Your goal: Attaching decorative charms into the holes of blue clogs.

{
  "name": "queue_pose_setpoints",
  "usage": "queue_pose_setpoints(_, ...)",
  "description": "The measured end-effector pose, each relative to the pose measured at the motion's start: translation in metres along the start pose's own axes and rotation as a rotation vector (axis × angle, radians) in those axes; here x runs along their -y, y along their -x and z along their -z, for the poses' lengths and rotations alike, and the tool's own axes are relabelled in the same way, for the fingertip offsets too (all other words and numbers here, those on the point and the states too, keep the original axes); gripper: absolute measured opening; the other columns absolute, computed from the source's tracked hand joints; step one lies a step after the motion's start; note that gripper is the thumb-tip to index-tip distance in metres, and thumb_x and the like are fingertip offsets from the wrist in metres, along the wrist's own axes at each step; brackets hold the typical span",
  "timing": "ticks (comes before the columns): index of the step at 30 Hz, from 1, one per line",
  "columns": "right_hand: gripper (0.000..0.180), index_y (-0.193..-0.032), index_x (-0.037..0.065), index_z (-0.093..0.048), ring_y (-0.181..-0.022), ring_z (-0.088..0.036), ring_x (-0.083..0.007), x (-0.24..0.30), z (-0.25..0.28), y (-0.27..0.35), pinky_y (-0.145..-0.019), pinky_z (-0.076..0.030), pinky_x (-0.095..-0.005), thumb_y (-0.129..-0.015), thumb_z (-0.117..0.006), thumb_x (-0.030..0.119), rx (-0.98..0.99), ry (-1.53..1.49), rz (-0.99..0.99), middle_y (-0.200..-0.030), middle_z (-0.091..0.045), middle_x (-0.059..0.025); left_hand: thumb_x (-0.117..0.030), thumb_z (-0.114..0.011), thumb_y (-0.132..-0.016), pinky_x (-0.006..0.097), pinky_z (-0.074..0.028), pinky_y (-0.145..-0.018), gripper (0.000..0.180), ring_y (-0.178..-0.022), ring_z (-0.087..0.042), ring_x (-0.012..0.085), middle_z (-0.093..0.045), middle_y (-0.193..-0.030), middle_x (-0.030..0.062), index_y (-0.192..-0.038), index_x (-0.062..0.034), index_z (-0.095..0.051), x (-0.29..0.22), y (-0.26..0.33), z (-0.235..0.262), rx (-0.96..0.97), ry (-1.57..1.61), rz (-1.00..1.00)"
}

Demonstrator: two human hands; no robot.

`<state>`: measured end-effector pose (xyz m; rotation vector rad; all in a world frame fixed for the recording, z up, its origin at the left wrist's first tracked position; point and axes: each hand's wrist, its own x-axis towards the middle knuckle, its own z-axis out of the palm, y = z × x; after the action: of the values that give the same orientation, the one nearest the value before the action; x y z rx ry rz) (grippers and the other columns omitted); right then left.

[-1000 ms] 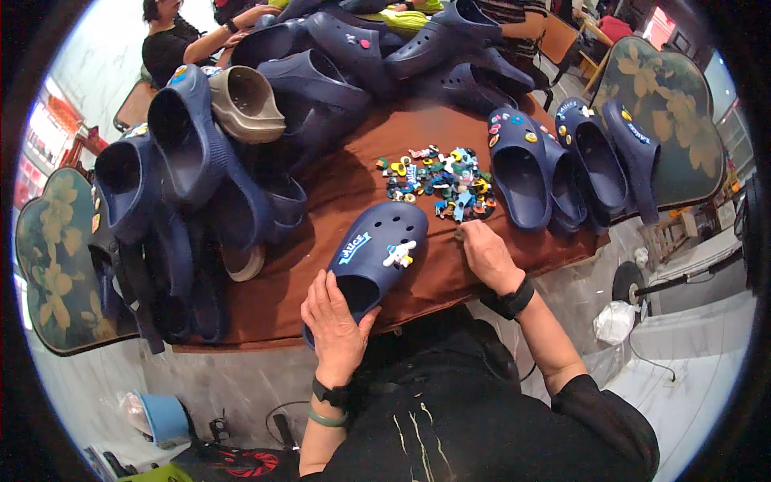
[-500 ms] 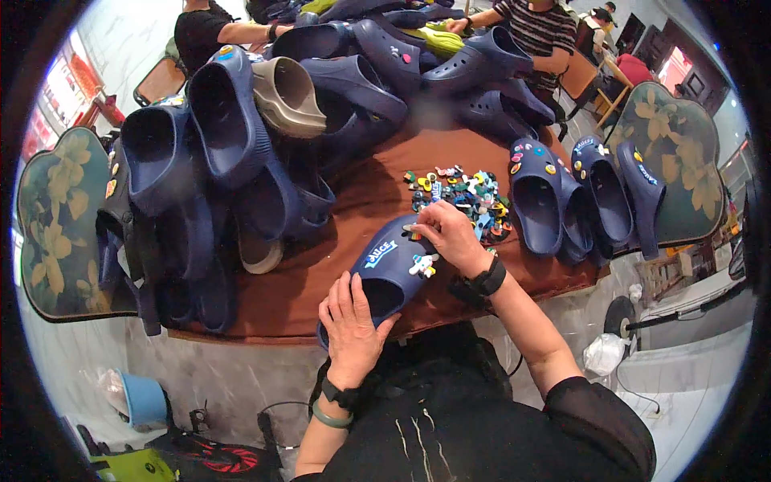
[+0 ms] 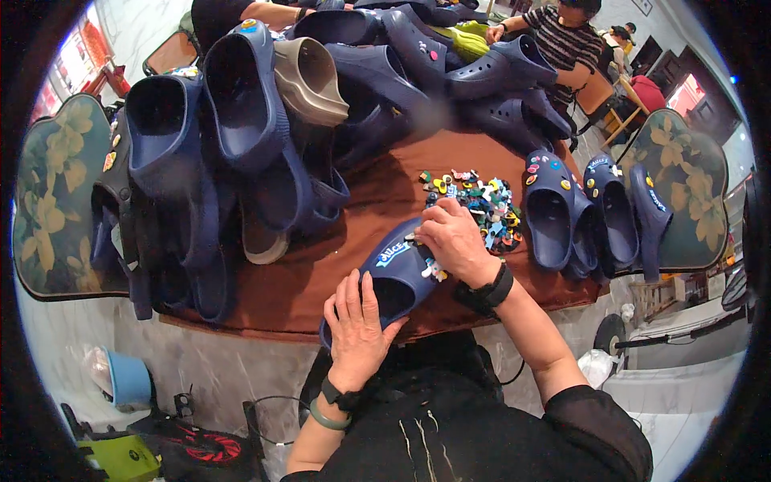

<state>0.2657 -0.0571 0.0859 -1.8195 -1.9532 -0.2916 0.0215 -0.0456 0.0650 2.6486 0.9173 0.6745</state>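
Note:
A dark blue clog (image 3: 405, 269) lies tilted on the near edge of the brown-covered table, its toe pointing away from me. On its upper sit a blue lettered charm (image 3: 393, 254) and a white figure charm (image 3: 434, 271). My left hand (image 3: 356, 325) grips the clog at the heel opening, fingers over the side and thumb inward. My right hand (image 3: 454, 241) is closed in a pinch against the toe. A small shoe charm seems to be under its fingertips, mostly hidden. Just beyond that hand lies a pile of colourful charms (image 3: 502, 213).
Stacked blue clogs (image 3: 241, 112) and a beige clog (image 3: 309, 80) crowd the left and back. Decorated clogs (image 3: 549, 225) stand at the right. A person in a striped top (image 3: 562, 44) works across the table. A blue bucket (image 3: 128, 377) stands on the floor.
The whole view has shifted slightly. My right fingers have closed down tighter onto the clog's toe, covering the small pale piece that showed before. The left hand keeps its hold.

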Motion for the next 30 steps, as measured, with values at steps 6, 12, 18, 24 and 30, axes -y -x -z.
queue_pose_setpoints(6, 0.012, -0.086, 0.011, -0.069, -0.114, -0.05, -0.0243, 0.002, 0.009, 0.004, -0.094, -0.035, -0.0455, -0.079, -0.065, 0.02, 0.111, 0.038, 0.095, -0.102, -0.06, -0.0028, -0.033, -0.079, -0.074, 0.051, -0.028, -0.107, 0.1, -0.133, -0.035, 0.0384, -0.032, -0.147, 0.0231, -0.147, 0.003, -0.022, 0.001, -0.002, 0.004, 0.038, -0.007, 0.001)
queue_pose_setpoints(12, 0.014, -0.082, 0.009, -0.07, -0.105, -0.052, -0.0239, 0.002, 0.02, -0.013, -0.091, -0.037, -0.048, -0.071, -0.068, 0.017, 0.411, 0.141, 0.184, -0.096, -0.058, -0.0044, -0.035, -0.078, -0.074, 0.051, -0.027, -0.107, 0.1, -0.133, -0.035, 0.0383, -0.033, -0.147, 0.023, -0.147, 0.0041, -0.022, -0.001, -0.001, 0.005, 0.051, -0.031, 0.007)
queue_pose_setpoints(18, 0.008, -0.074, 0.011, -0.071, -0.099, -0.055, -0.0245, -0.009, 0.02, -0.02, -0.087, -0.039, -0.0483, -0.071, -0.065, 0.017, 0.444, 0.133, 0.237, -0.094, -0.058, -0.0056, -0.034, -0.078, -0.074, 0.05, -0.026, -0.108, 0.098, -0.133, -0.034, 0.0392, -0.033, -0.147, 0.0232, -0.146, 0.0042, -0.024, -0.004, -0.004, 0.003, 0.053, -0.003, 0.004)
queue_pose_setpoints(24, 0.006, -0.08, 0.009, -0.072, -0.079, -0.065, -0.0317, -0.087, 0.052, 0.015, -0.068, -0.051, -0.0429, -0.079, -0.068, 0.012, -0.238, -0.121, -0.179, -0.084, -0.067, -0.0104, -0.03, -0.08, -0.073, 0.05, -0.024, -0.109, 0.095, -0.134, -0.032, 0.0381, -0.035, -0.143, 0.0218, -0.143, 0.0054, -0.027, 0.0, 0.002, 0.0, 0.028, -0.017, 0.022)
queue_pose_setpoints(30, 0.004, -0.074, 0.012, -0.07, -0.072, -0.065, -0.0297, -0.1, 0.055, 0.079, -0.064, -0.049, -0.0419, -0.075, -0.066, 0.013, 0.01, 0.023, -0.349, -0.074, -0.065, -0.0093, -0.032, -0.077, -0.076, 0.05, -0.024, -0.11, 0.092, -0.134, -0.032, 0.0388, -0.034, -0.145, 0.0229, -0.143, 0.0062, -0.027, -0.002, 0.003, -0.002, 0.024, -0.055, 0.014)
